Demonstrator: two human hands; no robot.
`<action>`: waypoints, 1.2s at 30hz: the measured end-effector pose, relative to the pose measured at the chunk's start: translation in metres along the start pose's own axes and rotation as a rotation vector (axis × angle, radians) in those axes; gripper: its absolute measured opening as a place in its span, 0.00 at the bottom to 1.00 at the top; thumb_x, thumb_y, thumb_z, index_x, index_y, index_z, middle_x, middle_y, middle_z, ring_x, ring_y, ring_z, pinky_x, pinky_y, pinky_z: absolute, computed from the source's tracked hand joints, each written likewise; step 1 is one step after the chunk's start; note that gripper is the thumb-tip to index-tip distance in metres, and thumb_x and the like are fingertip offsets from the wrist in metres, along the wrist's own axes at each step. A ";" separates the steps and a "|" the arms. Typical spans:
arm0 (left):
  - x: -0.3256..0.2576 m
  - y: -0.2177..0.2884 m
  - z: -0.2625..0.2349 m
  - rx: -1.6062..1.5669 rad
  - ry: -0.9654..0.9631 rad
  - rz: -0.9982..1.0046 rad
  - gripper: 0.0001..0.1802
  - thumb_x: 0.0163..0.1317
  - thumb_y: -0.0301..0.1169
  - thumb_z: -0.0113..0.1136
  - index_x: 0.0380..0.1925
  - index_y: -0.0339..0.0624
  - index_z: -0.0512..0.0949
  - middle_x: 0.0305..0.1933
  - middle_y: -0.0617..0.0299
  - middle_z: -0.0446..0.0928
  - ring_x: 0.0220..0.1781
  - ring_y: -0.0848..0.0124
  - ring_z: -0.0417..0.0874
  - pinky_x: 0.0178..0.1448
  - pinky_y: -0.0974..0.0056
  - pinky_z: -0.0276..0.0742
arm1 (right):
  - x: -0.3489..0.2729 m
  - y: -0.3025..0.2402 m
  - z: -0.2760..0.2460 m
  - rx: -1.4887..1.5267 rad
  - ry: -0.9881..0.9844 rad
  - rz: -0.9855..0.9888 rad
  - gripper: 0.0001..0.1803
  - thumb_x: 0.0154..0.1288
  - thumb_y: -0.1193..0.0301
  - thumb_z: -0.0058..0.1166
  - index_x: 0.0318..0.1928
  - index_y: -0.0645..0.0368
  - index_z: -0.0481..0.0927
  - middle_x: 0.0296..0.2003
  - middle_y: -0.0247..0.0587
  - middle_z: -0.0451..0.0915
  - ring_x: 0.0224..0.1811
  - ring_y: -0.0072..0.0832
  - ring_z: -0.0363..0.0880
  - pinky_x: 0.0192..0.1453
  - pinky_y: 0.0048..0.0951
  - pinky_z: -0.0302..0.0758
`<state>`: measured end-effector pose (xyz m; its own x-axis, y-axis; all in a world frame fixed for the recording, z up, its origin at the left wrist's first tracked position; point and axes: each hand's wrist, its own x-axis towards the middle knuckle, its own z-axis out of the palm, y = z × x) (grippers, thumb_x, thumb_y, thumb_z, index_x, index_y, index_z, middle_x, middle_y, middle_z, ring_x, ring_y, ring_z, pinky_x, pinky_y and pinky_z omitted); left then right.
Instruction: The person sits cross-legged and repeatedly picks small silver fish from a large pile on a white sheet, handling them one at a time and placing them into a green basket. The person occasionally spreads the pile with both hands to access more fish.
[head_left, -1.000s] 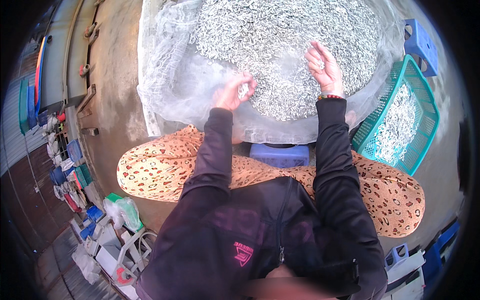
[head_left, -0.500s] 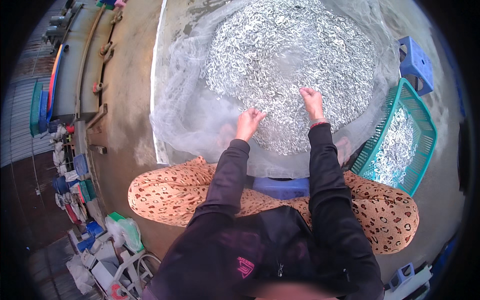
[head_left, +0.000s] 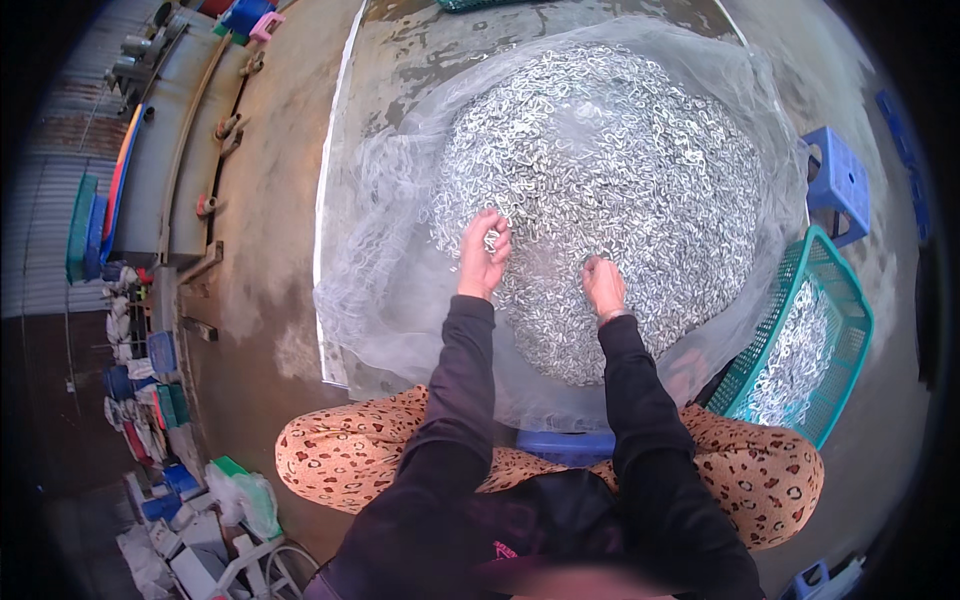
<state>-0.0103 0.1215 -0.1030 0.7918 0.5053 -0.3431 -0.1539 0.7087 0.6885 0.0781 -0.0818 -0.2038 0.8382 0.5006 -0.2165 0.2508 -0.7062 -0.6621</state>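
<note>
A broad heap of small, curled silvery fish lies on a pale mesh net in front of me. My left hand is over the heap's left edge, its fingers curled around a few of the silvery fish. At the near middle of the heap, my right hand points down with thumb and fingertips pinched together. Whatever sits between those fingertips is too small to make out. To my right, a green plastic basket holds more of the same fish.
A blue plastic stool stands beyond the basket. Another blue plastic seat shows between my patterned trouser legs. Pipes and a long tank line the far left. Piled tubs and bags, including a green container, lie at the lower left.
My view has tilted so the heap sits lower. Over the heap, my left hand has moved farther away and turned its palm inward; my right hand has drawn nearer to me.
</note>
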 end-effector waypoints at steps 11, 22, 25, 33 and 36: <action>0.027 -0.069 -0.018 1.730 0.440 0.108 0.29 0.65 0.52 0.43 0.53 0.37 0.61 0.33 0.40 0.78 0.37 0.45 0.81 0.42 0.45 0.73 | -0.002 0.011 -0.037 0.650 -0.199 0.384 0.18 0.67 0.58 0.47 0.37 0.62 0.74 0.23 0.42 0.75 0.16 0.27 0.72 0.15 0.28 0.64; -0.023 -0.160 0.062 1.295 -0.331 0.353 0.20 0.61 0.46 0.53 0.42 0.40 0.74 0.23 0.55 0.76 0.29 0.61 0.81 0.32 0.56 0.74 | -0.053 0.014 -0.113 1.275 -0.121 0.449 0.08 0.63 0.72 0.52 0.42 0.57 0.73 0.20 0.30 0.71 0.12 0.14 0.58 0.12 0.16 0.51; -0.019 -0.115 0.056 0.855 -0.376 -0.485 0.21 0.62 0.46 0.54 0.46 0.43 0.75 0.17 0.69 0.67 0.17 0.78 0.67 0.21 0.67 0.63 | -0.058 0.017 -0.124 1.297 -0.258 0.407 0.14 0.66 0.68 0.49 0.50 0.59 0.74 0.20 0.29 0.70 0.13 0.13 0.57 0.13 0.14 0.50; -0.034 -0.056 0.046 1.069 -0.270 -0.423 0.14 0.61 0.40 0.59 0.41 0.45 0.81 0.15 0.78 0.58 0.13 0.85 0.51 0.17 0.74 0.46 | -0.056 0.010 -0.118 1.052 -0.397 0.311 0.17 0.61 0.68 0.57 0.50 0.60 0.79 0.20 0.20 0.68 0.14 0.10 0.55 0.15 0.14 0.50; -0.028 -0.055 0.036 1.172 -0.303 -0.485 0.21 0.59 0.49 0.58 0.38 0.42 0.81 0.15 0.72 0.63 0.16 0.80 0.60 0.20 0.69 0.55 | -0.052 0.008 -0.107 0.980 -0.348 0.325 0.15 0.60 0.71 0.57 0.48 0.60 0.80 0.24 0.25 0.75 0.14 0.11 0.57 0.15 0.15 0.52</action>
<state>-0.0024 0.0505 -0.1081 0.7456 0.0812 -0.6615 0.6656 -0.1392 0.7332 0.0882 -0.1672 -0.1208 0.5727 0.5856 -0.5737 -0.5826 -0.2016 -0.7873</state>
